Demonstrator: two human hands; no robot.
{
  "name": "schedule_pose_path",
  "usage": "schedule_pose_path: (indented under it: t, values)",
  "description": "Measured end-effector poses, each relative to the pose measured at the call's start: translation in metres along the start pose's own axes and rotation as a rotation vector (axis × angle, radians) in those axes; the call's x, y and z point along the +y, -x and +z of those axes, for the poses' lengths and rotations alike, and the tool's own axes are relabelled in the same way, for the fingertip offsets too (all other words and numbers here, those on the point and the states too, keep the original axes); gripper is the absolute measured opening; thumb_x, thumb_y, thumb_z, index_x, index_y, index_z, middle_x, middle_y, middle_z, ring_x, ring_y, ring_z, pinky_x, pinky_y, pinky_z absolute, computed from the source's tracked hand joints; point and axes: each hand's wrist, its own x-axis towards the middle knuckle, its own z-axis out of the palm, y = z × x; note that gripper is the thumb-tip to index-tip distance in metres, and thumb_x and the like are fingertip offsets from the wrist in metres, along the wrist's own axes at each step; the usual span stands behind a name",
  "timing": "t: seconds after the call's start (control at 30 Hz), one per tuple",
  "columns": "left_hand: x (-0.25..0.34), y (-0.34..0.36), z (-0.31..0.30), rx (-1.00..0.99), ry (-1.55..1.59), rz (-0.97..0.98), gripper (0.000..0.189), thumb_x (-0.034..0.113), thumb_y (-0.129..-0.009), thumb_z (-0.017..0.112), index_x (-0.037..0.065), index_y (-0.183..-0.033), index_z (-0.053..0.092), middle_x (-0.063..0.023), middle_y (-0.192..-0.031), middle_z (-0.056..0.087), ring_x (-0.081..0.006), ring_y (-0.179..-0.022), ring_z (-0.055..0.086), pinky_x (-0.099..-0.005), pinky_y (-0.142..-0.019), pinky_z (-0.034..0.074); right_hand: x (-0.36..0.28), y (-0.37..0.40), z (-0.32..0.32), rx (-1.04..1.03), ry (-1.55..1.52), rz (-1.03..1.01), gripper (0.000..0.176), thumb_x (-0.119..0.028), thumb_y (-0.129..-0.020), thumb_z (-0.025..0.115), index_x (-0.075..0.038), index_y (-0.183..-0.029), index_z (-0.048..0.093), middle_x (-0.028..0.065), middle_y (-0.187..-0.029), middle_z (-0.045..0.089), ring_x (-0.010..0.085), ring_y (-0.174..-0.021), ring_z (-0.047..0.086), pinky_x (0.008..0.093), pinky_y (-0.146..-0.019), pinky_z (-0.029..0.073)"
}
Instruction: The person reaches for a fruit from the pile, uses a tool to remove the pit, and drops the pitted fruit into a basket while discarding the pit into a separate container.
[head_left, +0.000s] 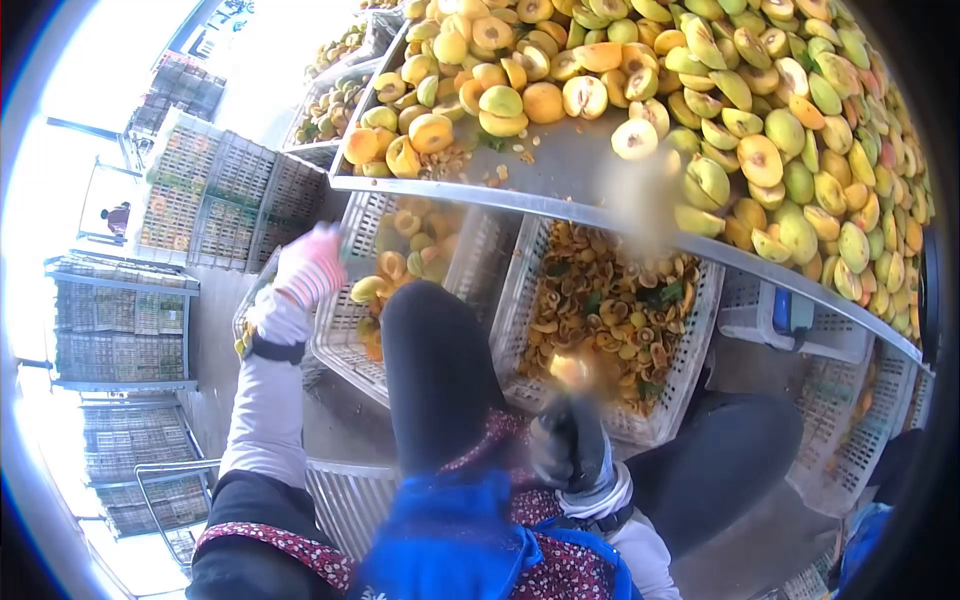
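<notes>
— Well, from the head camera, what is the right hand (570, 442) doing?
— It wears a dark glove, and the fingers are curled shut around a blurred orange-yellow fruit piece (570, 372). The piece sticks out above the fist, in front of the crate of pits and peels (515, 310).
— And the left hand (310, 265)?
— It's in a striped pink glove and blurred, so I cannot tell whether it grips anything. A halved fruit (368, 288) lies just right of it, inside the white crate (340, 342). Beyond both hands, the metal table (570, 160) carries heaped fruit halves (780, 130).
</notes>
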Motion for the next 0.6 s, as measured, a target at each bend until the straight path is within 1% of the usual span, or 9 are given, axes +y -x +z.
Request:
schedule_pose_path:
  t: [0.03,0.2,0.23,0.3,0.4,0.43,0.5,0.57,0.6]
  values:
    - [-0.004,-0.014,-0.005,0.248,0.139,0.081,0.050,0.047,-0.080,0.066,0.009,-0.111,0.062,-0.0153,-0.106,0.064,-0.0307,-0.098,0.062,-0.0390,-0.086,0.049,0.000,0.000,0.003,0.072,0.057,-0.014,0.041,-0.047,-0.098,0.040,-0.009,-0.087,0.052,-0.0001,-0.057,0.040,0.0085,-0.038,0.030,0.0220,-0.037,0.026]
    - [0.085,-0.111,-0.107,0.558,0.226,0.358,0.055,0.054,-0.083,0.058,0.015,-0.121,0.057,-0.0111,-0.112,0.059,-0.0296,-0.103,0.059,-0.0407,-0.087,0.048,0.003,-0.021,-0.015,0.186,0.180,-0.034,0.050,-0.050,-0.096,0.041,-0.009,-0.068,0.043,0.0000,-0.047,0.036,0.0112,-0.033,0.032,0.0246,-0.028,0.027]
    - [0.099,-0.158,-0.107,0.746,0.240,0.405,0.057,0.055,-0.082,0.058,0.016,-0.123,0.057,-0.0121,-0.114,0.059,-0.0304,-0.106,0.058,-0.0412,-0.089,0.048,0.002,-0.025,-0.017,0.203,0.169,-0.039,0.050,-0.050,-0.096,0.041,-0.010,-0.068,0.044,0.0001,-0.046,0.036,0.0113,-0.033,0.032,0.0245,-0.029,0.027]
    - [0.140,-0.200,-0.144,0.663,0.307,0.369,0.066,0.060,-0.079,0.057,0.018,-0.130,0.051,-0.0124,-0.125,0.055,-0.0329,-0.111,0.056,-0.0410,-0.094,0.045,0.003,-0.029,-0.022,0.244,0.141,-0.045,0.049,-0.051,-0.096,0.040,-0.011,-0.069,0.044,0.0003,-0.045,0.035,0.0116,-0.033,0.033,0.0241,-0.030,0.027]
    - [0.177,-0.311,-0.137,0.416,0.346,0.354,0.080,0.069,-0.075,0.055,0.023,-0.139,0.040,-0.0108,-0.140,0.044,-0.0326,-0.125,0.044,-0.0461,-0.101,0.038,-0.002,-0.034,-0.031,0.413,0.061,-0.018,0.038,-0.044,-0.096,0.045,-0.007,-0.088,0.055,0.0037,-0.056,0.049,0.0152,-0.042,0.046,0.0272,-0.037,0.037]
    - [0.190,-0.305,-0.134,0.379,0.237,0.315,0.082,0.071,-0.074,0.054,0.025,-0.141,0.038,-0.0096,-0.142,0.042,-0.0324,-0.130,0.039,-0.0484,-0.103,0.036,-0.002,-0.032,-0.038,0.471,0.032,-0.021,0.037,-0.041,-0.096,0.047,-0.006,-0.094,0.058,0.0048,-0.059,0.053,0.0164,-0.045,0.051,0.0282,-0.039,0.040]
    - [0.216,-0.302,-0.127,0.315,0.151,0.163,0.086,0.072,-0.073,0.055,0.027,-0.143,0.033,-0.0082,-0.143,0.041,-0.0352,-0.133,0.033,-0.0484,-0.106,0.033,0.022,-0.037,-0.093,0.585,0.338,-0.257,0.035,-0.042,-0.095,0.048,-0.008,-0.091,0.055,0.0045,-0.059,0.053,0.0163,-0.042,0.049,0.0283,-0.038,0.039]
    - [0.212,-0.293,-0.131,0.378,0.099,0.254,0.086,0.068,-0.077,0.052,0.014,-0.141,0.035,-0.0161,-0.136,0.048,-0.0349,-0.125,0.044,-0.0432,-0.105,0.033,-0.016,-0.037,-0.021,0.510,0.035,-0.080,0.035,-0.048,-0.092,0.052,-0.014,-0.085,0.051,0.0025,-0.056,0.049,0.0137,-0.036,0.041,0.0265,-0.034,0.031]
    - [0.207,-0.303,-0.128,0.335,0.166,0.307,0.082,0.066,-0.078,0.052,0.016,-0.141,0.035,-0.0161,-0.134,0.050,-0.0349,-0.125,0.044,-0.0429,-0.106,0.032,-0.019,-0.037,-0.012,0.623,0.095,-0.091,0.036,-0.048,-0.092,0.052,-0.013,-0.087,0.052,0.0021,-0.055,0.049,0.0138,-0.036,0.041,0.0265,-0.034,0.031]
